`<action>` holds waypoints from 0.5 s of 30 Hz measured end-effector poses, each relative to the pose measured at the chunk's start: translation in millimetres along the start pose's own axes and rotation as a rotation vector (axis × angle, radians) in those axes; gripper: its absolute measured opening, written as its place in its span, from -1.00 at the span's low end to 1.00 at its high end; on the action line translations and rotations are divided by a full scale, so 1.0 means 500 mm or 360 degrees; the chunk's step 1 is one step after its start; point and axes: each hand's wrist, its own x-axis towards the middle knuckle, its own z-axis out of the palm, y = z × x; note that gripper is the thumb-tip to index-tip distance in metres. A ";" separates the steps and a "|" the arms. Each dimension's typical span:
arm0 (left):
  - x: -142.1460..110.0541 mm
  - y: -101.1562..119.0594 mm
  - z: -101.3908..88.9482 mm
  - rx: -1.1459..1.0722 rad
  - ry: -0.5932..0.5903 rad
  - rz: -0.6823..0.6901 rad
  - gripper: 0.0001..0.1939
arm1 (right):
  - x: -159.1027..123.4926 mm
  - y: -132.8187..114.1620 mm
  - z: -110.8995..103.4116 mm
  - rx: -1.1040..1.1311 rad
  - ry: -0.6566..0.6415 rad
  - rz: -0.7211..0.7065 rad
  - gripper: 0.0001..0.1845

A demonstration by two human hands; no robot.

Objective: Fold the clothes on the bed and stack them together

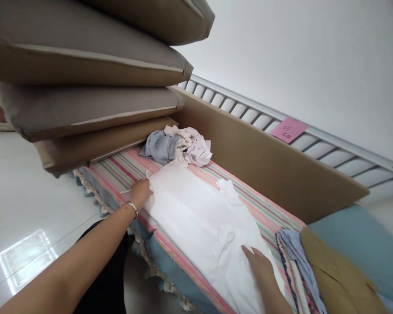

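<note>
With the left hand (140, 193) pinching the flat white fabric cloth (190, 207) at its edge, light outward strokes from the right hand (261, 267), fingers slightly spread, would best ease creases.

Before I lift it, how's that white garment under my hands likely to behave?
The white garment will probably be floppy, since it lies thin and flat with soft wrinkles near your right hand. It looks light, so its loose edges may fold over if only your left hand raises it.
</note>
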 end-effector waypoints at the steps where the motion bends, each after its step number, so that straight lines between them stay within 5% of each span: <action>1: 0.003 0.001 -0.003 0.0006 -0.0052 -0.0025 -0.68 | -0.009 -0.006 -0.009 0.0058 -0.0013 0.0004 -0.49; 9: 0.023 0.003 -0.026 -0.0017 -0.0182 0.0055 -0.79 | -0.056 -0.029 -0.089 0.0420 -0.0026 -0.0060 -0.42; 15: 0.020 -0.054 -0.018 -0.0600 -0.0125 0.0191 -0.66 | -0.081 -0.033 -0.118 0.0657 -0.0121 -0.0151 -0.38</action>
